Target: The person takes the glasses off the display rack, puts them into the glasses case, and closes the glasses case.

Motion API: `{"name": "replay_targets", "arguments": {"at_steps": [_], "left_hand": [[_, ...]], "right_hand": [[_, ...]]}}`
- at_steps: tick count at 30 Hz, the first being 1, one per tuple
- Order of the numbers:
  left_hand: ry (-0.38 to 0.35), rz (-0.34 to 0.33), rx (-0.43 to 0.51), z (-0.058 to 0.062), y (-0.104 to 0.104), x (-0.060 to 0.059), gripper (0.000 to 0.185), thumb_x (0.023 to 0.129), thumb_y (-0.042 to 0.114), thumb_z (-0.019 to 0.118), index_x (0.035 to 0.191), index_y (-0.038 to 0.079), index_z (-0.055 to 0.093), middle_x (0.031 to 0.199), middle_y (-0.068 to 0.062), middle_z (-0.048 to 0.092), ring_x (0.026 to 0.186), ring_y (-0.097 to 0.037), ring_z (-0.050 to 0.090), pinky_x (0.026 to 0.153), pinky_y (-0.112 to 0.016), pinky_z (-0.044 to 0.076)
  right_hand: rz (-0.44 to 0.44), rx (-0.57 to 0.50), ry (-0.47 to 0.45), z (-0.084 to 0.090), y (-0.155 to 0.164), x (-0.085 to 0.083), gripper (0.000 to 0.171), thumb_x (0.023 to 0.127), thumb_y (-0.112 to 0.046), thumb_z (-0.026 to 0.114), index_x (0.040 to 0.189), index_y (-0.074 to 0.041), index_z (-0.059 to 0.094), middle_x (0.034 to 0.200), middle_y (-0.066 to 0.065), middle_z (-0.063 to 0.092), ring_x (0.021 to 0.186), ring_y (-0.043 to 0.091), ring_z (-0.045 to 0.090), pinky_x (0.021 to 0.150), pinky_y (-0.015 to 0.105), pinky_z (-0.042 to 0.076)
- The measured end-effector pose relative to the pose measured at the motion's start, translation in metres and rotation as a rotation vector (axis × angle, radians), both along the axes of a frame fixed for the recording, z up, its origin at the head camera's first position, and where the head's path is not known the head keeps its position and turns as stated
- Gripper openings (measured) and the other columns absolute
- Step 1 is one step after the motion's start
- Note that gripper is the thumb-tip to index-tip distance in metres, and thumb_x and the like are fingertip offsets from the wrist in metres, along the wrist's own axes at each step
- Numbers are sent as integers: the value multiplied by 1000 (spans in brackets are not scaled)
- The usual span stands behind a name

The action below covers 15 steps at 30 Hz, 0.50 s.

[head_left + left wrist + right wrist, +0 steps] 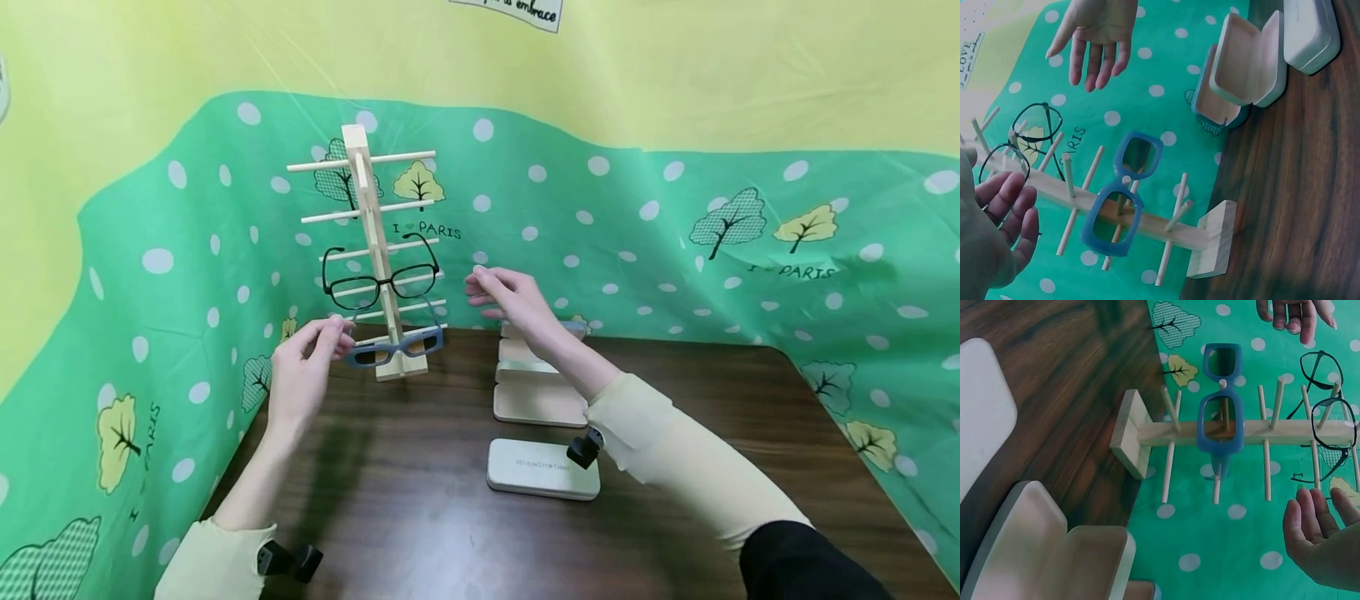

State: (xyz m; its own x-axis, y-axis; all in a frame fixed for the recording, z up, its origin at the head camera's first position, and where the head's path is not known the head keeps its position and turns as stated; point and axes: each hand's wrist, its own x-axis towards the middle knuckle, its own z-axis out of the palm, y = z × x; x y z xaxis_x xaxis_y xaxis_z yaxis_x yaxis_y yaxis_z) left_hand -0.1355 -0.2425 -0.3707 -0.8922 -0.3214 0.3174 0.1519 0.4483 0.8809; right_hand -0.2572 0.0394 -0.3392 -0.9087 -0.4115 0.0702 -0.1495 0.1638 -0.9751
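Observation:
A wooden rack (372,250) with paired pegs stands at the back of the dark table (420,542). Black-rimmed glasses (382,281) hang on its middle pegs. Blue glasses (395,350) sit on the lowest pegs. My left hand (306,360) hovers just left of the blue glasses with relaxed fingers; in the left wrist view this hand (997,240) holds nothing and is apart from the blue glasses (1110,251). My right hand (508,296) floats to the right of the rack, fingers spread and empty, seen also as the right hand (1319,540) beside the rack (1166,432).
A closed pale case (543,469) lies mid-table. Behind it, open pale cases (538,398) stand in a row toward the wall. A green dotted cloth (675,250) backs the table on the far side and both flanks.

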Motion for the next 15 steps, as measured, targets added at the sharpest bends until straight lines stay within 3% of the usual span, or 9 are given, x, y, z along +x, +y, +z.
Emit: {"name": "replay_targets", "arguments": {"at_steps": [8,15], "left_hand": [[3,40,63,12,-8,-7,50,105,54,50,107,11,75,90,2,72,86,-11,71,80,-18,56],[-59,64,192,20,-12,-18,56,103,59,50,114,9,71,99,5,71,95,-14,69,81,-21,58]], "right_hand": [[10,8,-19,4,-21,-8,50,106,-49,51,133,-8,65,133,14,68,125,33,66,106,46,55],[22,-14,-35,7,-34,-15,53,107,-48,51,134,-5,64,131,16,68,125,36,66,106,48,55]]}}
